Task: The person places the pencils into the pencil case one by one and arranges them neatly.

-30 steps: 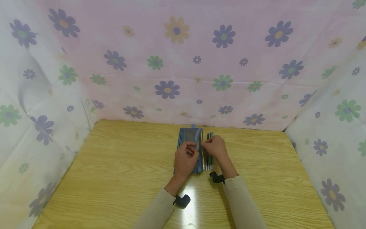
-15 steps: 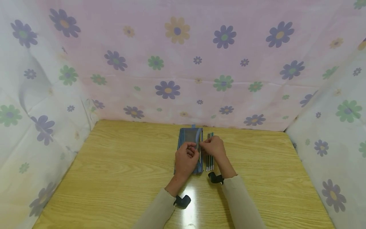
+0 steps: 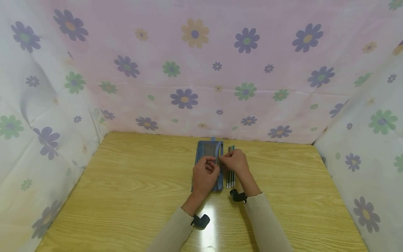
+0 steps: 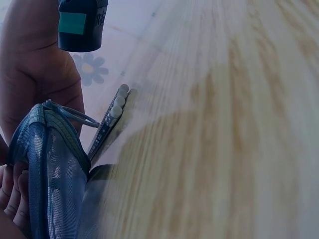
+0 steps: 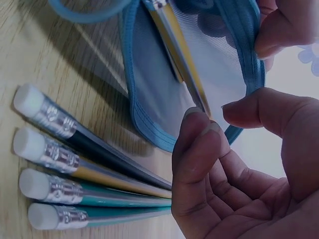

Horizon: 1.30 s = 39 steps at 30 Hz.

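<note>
- Plainly, the soft blue mesh pouch (image 3: 210,148) lies on the wood-grained worktop (image 3: 141,182) at the head view's centre; the left hand (image 3: 205,175) pinches its rim.
- Four slim pencils (image 5: 119,179) with round white erasers lie just right of it.
- A yellow pencil (image 5: 178,50) slants in the pouch's mouth, its metal-banded end cut off at the right wrist view's top; whether the right hand's (image 3: 236,161) fingers grip its lower end I cannot tell.

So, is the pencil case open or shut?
The mesh pencil case is open: its mouth gapes around a yellow-striped pencil in the right wrist view.
</note>
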Available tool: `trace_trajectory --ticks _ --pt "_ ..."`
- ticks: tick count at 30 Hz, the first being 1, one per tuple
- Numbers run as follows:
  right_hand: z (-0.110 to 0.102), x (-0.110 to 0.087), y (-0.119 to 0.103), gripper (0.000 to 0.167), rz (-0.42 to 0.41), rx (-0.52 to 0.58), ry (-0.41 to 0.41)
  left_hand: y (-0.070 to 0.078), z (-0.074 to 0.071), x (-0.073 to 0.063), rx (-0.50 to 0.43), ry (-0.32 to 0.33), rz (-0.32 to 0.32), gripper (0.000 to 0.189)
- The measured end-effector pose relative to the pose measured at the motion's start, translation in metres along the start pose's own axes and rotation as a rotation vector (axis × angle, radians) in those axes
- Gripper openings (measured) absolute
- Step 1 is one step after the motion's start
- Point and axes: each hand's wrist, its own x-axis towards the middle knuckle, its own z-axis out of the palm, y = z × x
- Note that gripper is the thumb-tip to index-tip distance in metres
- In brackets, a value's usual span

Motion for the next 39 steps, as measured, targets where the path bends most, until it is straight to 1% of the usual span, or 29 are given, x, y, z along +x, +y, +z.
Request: trace_trajectory --ticks 5,13,19,24,30,34,39 --pt "-0.001 -0.001 -0.002 0.023 -0.012 -0.016 -0.008 0.000 0.000 0.000 0.001 -0.008 -0.024 0.017" --pt "-0.001 0.000 0.000 0.021 -0.040 -0.023 -0.017 0.002 0.000 0.000 -0.002 -0.004 -0.014 0.019" --pt "-0.006 -0.002 -0.001 0.021 -0.022 -0.023 -0.015 0.003 -0.001 0.000 -0.006 -0.008 -0.024 0.020" --pt "-0.014 -0.002 0.004 0.021 -0.008 -0.075 0.014 0.003 -0.001 0.001 -0.009 -0.013 -0.023 0.020" --pt "-0.022 0.001 0.017 0.021 -0.008 -0.171 0.042 0.003 -0.001 0.000 -0.012 -0.028 -0.026 0.020" --pt "-0.028 0.001 0.020 0.021 -0.017 -0.197 0.061 0.003 -0.001 0.000 -0.016 -0.026 -0.026 0.020" --pt "-0.033 0.001 0.022 0.021 0.009 -0.228 0.065 0.001 -0.001 0.000 -0.027 -0.026 -0.020 0.020"
